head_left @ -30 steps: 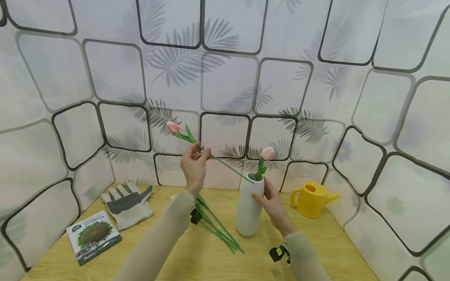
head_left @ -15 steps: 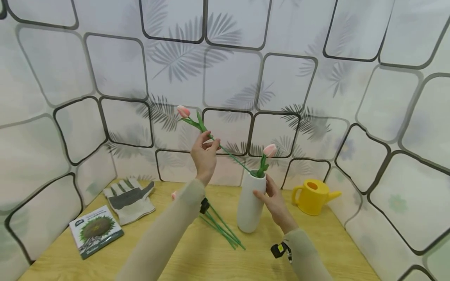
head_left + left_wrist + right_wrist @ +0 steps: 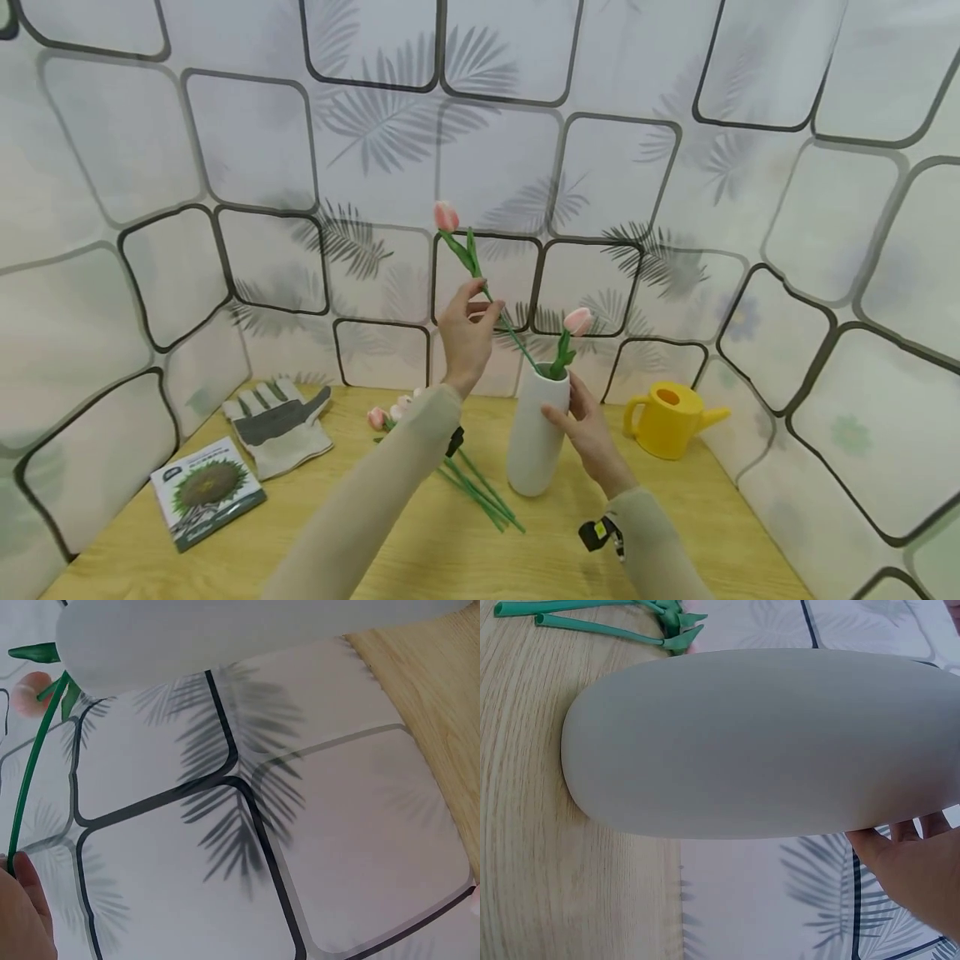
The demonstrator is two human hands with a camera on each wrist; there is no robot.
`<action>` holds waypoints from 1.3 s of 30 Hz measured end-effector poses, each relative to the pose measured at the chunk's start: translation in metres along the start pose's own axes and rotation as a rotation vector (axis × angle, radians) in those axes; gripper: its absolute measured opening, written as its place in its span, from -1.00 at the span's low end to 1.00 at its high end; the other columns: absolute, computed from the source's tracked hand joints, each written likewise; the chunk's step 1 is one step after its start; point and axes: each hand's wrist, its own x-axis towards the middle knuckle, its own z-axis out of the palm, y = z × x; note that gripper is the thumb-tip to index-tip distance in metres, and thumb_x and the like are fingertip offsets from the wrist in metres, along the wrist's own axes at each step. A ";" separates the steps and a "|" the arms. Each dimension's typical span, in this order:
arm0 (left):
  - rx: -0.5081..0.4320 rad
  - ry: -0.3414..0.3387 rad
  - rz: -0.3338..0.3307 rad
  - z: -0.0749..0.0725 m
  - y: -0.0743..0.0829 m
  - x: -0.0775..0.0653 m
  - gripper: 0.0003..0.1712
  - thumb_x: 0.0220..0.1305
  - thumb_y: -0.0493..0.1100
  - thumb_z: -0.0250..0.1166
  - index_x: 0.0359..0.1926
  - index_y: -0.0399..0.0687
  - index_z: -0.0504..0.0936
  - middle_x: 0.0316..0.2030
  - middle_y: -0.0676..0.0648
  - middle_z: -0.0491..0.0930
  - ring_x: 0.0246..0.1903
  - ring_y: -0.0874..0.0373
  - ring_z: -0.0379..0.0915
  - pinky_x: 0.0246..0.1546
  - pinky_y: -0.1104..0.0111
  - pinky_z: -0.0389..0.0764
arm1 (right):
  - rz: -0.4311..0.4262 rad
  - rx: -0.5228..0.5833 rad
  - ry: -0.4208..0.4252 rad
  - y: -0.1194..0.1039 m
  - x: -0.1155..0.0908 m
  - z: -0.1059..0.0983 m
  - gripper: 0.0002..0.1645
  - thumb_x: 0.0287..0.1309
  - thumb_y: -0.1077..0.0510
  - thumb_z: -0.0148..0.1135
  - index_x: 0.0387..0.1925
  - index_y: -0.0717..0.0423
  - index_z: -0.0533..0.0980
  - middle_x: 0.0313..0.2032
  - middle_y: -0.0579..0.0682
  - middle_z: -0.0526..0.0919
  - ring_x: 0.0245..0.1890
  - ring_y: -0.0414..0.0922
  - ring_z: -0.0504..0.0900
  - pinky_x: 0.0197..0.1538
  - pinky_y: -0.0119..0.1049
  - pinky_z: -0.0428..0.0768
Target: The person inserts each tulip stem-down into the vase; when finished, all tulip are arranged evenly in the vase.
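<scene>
My left hand [image 3: 467, 337] pinches the green stem of a pink tulip [image 3: 446, 217] between thumb and fingers. The stem slants down to the right, and its lower end is inside the mouth of a white vase [image 3: 534, 442]. Another pink tulip [image 3: 577, 322] stands in the vase, leaning right. My right hand [image 3: 592, 437] grips the vase near its top from the right side, thumb in front; its fingers are partly hidden behind the vase. In the right wrist view the vase [image 3: 750, 746] fills the middle, with the right hand [image 3: 919, 870] against it.
Several more tulips [image 3: 480, 492] lie on the wooden table [image 3: 420, 558], partly under the left forearm. A yellow watering can [image 3: 670, 425] stands at the right. At the left are a grey-and-white work glove [image 3: 277, 429] and a packet with a sunflower picture [image 3: 208, 492].
My left hand has moved right and up, tilting its tulip more upright. The stem's end has gone from in front of the vase's rim into its mouth. My right hand keeps its grip.
</scene>
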 end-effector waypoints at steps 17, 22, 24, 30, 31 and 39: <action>0.117 -0.228 0.041 0.018 -0.009 -0.024 -0.70 0.28 -0.29 0.33 0.04 -0.14 0.64 -0.07 -0.16 0.68 -0.22 0.04 0.69 -0.21 0.40 0.70 | 0.001 -0.011 0.000 -0.004 0.001 -0.002 -0.05 0.29 0.12 0.27 0.54 0.00 -0.04 0.46 0.13 0.19 0.46 0.10 0.17 0.46 0.19 0.15; 0.139 -0.305 0.042 0.021 -0.011 -0.030 -0.64 0.23 -0.37 0.34 0.06 -0.15 0.61 -0.04 -0.22 0.64 -0.24 0.03 0.68 -0.25 0.41 0.70 | 0.003 -0.005 0.003 -0.002 0.001 -0.001 -0.04 0.28 0.10 0.29 0.54 -0.03 -0.03 0.46 0.10 0.20 0.46 0.09 0.17 0.46 0.18 0.16; 0.153 -0.336 0.028 0.022 -0.012 -0.033 -0.67 0.24 -0.36 0.34 0.04 -0.15 0.63 -0.07 -0.20 0.67 -0.24 0.05 0.68 -0.25 0.42 0.70 | 0.007 -0.005 0.000 -0.002 0.001 -0.001 -0.04 0.28 0.09 0.29 0.54 -0.05 -0.03 0.46 0.09 0.19 0.46 0.08 0.17 0.46 0.18 0.16; 0.174 -0.405 0.008 0.025 -0.018 -0.042 -0.82 0.30 -0.30 0.30 -0.08 -0.16 0.69 -0.11 -0.13 0.70 -0.22 0.08 0.68 -0.25 0.47 0.68 | 0.014 0.002 -0.007 0.002 0.001 -0.002 -0.04 0.28 0.08 0.28 0.54 -0.08 -0.03 0.47 0.07 0.18 0.47 0.07 0.15 0.46 0.19 0.16; 0.178 -0.410 0.012 0.026 -0.019 -0.043 -0.83 0.30 -0.31 0.30 -0.10 -0.16 0.69 -0.11 -0.13 0.69 -0.23 0.07 0.69 -0.25 0.47 0.68 | 0.014 0.003 -0.007 0.002 0.001 -0.001 -0.04 0.29 0.08 0.28 0.54 -0.08 -0.03 0.47 0.07 0.18 0.47 0.07 0.14 0.46 0.19 0.16; 0.249 -0.424 0.028 0.033 -0.018 -0.046 -0.86 0.22 -0.37 0.34 -0.19 -0.16 0.72 -0.24 -0.09 0.74 -0.31 0.11 0.69 -0.32 0.49 0.65 | 0.002 0.000 -0.002 0.000 -0.003 0.000 -0.08 0.30 0.10 0.26 0.54 -0.11 -0.01 0.47 0.06 0.17 0.47 0.09 0.15 0.46 0.20 0.15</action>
